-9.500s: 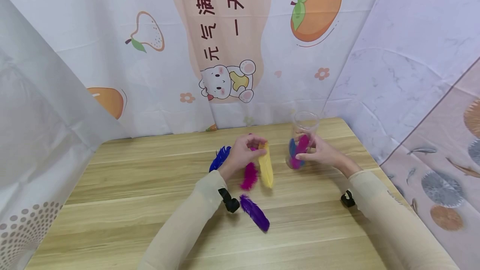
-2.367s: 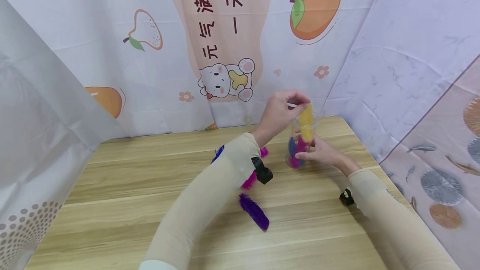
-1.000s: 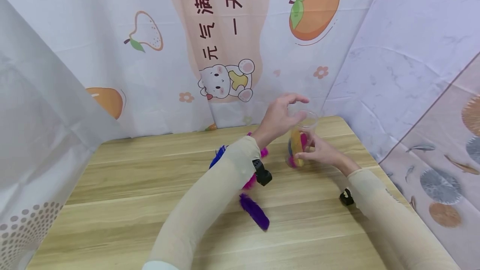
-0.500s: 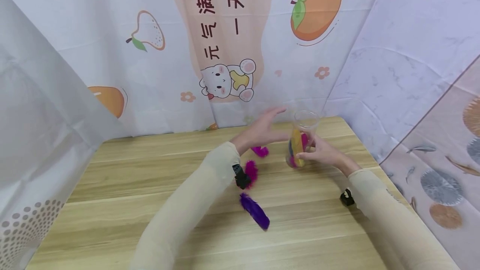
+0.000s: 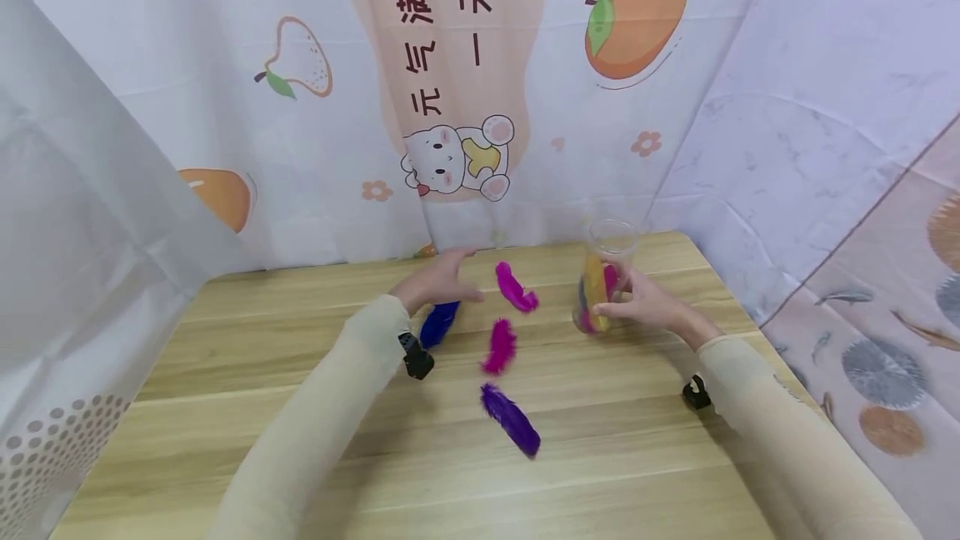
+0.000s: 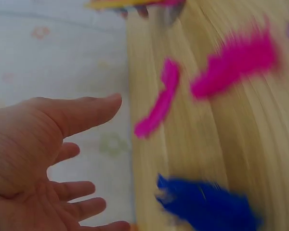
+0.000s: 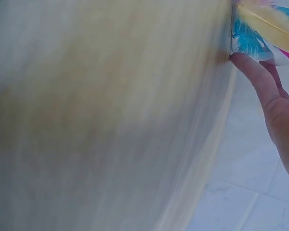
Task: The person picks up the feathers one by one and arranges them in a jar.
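My right hand [image 5: 643, 300] grips a clear glass cylinder [image 5: 613, 242] standing near the table's back right corner. Inside it a yellow feather [image 5: 595, 290], a pink one and a blue one show through the wall; the right wrist view has the yellow feather [image 7: 272, 31] beside turquoise fluff [image 7: 248, 39]. Over the table's back half, my left hand [image 5: 438, 280] holds nothing, its fingers spread and the thumb apart in the left wrist view. Close below it lies a dark blue feather [image 5: 439, 325]. To its right are a curved magenta feather [image 5: 514, 288] and a fluffy magenta feather [image 5: 501, 347].
Nearer the front, a purple feather [image 5: 512, 420] lies slanted on the wooden table [image 5: 630, 448]. Behind the table's back edge hangs a printed white curtain [image 5: 337, 148]. More cloth hangs at the left and right sides.
The yellow feather went from the table into the glass cylinder, and my left hand let go of it. That hand has since swung left to above the blue feather. The right hand kept its grip.
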The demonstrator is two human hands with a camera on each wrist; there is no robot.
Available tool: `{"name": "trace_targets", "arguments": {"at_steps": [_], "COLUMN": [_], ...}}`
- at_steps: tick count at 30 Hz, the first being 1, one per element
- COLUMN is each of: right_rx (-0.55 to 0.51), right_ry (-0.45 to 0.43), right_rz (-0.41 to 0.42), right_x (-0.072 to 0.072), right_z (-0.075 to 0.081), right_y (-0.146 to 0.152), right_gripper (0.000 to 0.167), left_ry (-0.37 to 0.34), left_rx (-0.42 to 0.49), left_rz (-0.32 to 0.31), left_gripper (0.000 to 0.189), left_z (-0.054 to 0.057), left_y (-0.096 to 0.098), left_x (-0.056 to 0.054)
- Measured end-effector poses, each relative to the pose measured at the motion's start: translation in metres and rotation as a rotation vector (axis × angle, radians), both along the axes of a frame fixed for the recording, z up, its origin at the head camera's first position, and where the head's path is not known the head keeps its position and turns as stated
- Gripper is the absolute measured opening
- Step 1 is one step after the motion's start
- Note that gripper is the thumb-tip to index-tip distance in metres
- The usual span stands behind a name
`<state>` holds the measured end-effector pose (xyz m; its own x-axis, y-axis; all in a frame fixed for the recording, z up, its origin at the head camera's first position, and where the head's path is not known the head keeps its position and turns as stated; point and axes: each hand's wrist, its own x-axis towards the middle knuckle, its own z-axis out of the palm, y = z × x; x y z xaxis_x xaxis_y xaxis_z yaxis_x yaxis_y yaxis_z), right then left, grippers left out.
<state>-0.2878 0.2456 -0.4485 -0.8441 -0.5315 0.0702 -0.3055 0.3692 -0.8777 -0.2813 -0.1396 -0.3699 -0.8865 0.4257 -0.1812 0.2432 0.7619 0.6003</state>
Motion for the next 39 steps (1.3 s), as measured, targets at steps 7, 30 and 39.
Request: {"name": "trace_targets", "arguments": {"at_steps": [7, 30, 39], "right_rx": [0.009, 0.001, 0.040], "right_ry": [-0.004, -0.024, -0.029], "right_rz": [-0.007, 0.001, -0.045], "right_x": [0.000, 0.002, 0.004], "right_z": [0.000, 0.006, 0.004], "right_y": [0.001, -0.004, -0.001], "right_gripper": [0.098, 0.097, 0.100], "left_ry": [-0.077, -0.077, -0.064], "left_rx": [-0.081, -0.152, -0.085], "left_rz": [0.127, 0.322, 0.296], "left_gripper": [0.088, 0.069, 0.059], "left_z": [-0.019, -0.057, -0.060], "left_y": [-0.030, -0.048, -0.037], "left_x": [0.008, 0.012, 0.010]}}
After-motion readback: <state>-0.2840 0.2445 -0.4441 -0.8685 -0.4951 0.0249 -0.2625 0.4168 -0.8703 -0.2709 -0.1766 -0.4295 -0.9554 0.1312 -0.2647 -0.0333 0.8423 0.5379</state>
